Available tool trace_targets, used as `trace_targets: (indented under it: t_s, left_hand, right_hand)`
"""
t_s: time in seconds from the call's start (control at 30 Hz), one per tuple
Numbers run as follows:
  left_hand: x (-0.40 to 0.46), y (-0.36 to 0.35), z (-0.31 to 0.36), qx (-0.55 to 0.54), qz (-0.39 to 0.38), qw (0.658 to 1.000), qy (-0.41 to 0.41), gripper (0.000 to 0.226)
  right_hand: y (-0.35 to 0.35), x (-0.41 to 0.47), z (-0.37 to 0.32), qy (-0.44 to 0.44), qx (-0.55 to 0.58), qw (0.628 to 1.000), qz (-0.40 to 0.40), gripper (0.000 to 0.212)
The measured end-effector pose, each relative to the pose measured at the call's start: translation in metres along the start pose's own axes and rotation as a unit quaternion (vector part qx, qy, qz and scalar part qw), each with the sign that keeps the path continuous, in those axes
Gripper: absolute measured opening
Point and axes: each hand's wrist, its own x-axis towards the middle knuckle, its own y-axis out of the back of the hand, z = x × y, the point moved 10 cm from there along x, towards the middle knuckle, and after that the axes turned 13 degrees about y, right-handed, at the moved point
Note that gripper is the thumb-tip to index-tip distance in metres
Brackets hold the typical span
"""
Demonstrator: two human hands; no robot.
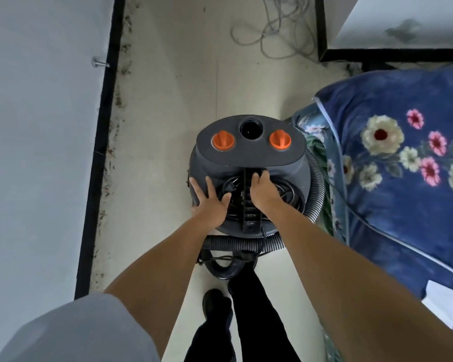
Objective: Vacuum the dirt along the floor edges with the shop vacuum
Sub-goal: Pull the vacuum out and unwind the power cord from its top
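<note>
A dark grey shop vacuum (250,150) with two orange knobs stands on the pale floor in front of me. My left hand (211,202) rests flat on its top, left of the black carry handle (250,202), fingers spread. My right hand (263,192) grips that handle, fingers curled over it. A ribbed grey hose (243,244) wraps round the vacuum's near and right sides. Dark dirt (110,163) lies in a strip along the black baseboard on the left.
A white wall with a black baseboard (100,158) runs down the left. A bed with a blue floral quilt (403,165) stands close on the right. A loose grey cable (275,30) lies on the floor ahead. My legs and a black shoe (215,304) are behind the vacuum.
</note>
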Motion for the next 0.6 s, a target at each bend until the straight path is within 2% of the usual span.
trace_targets:
  t_s: [0.23,0.4,0.6]
  left_hand:
    - [-0.033,-0.061,-0.055,-0.013,-0.004,1.000,0.005,0.071]
    - [-0.062,-0.099,-0.096,-0.019,-0.008,1.000,-0.015,0.072]
    - [-0.110,-0.155,-0.149,-0.022,-0.003,1.000,-0.003,0.070]
  right_hand:
    - [-0.028,-0.067,0.043,0.013,-0.010,1.000,0.007,0.042]
    - [-0.054,-0.123,0.071,0.021,0.009,1.000,-0.011,0.043]
    - [-0.076,-0.201,0.104,0.039,-0.002,0.999,-0.026,0.043]
